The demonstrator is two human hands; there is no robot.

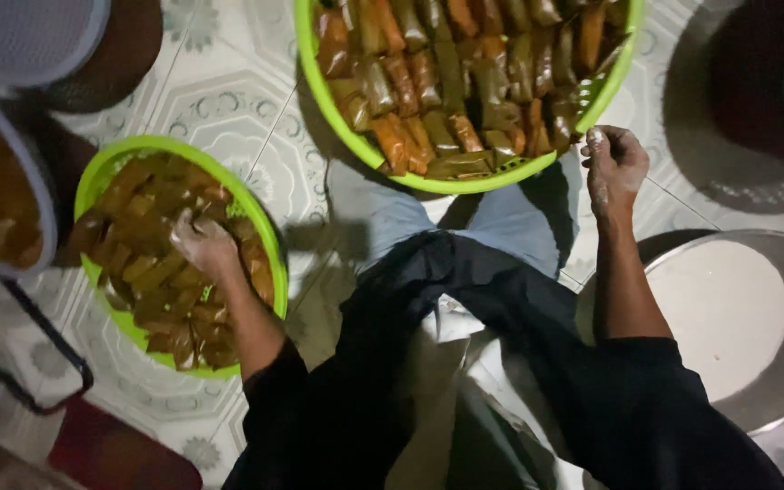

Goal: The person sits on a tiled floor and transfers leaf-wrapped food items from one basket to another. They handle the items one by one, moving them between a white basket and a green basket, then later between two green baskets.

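Left hand [200,243] down in small green basket [93,177], fingers curled among brown wrapped pieces [151,272]; whether any piece is gripped cannot tell. Pieces lie jumbled under and around palm, long axes mixed. Right hand [614,161] loosely closed, empty, floury, touching rim of large green basket [465,186]. Wrapped sticks [465,82] there lie just left of knuckles, long axes mostly pointing away from body. Metal bowl of white flour [728,318] near right forearm.

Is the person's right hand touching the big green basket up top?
Touching. The head view shows the right hand with its fingertips against the rim of the basket, at its lower right edge, with no gap between them.
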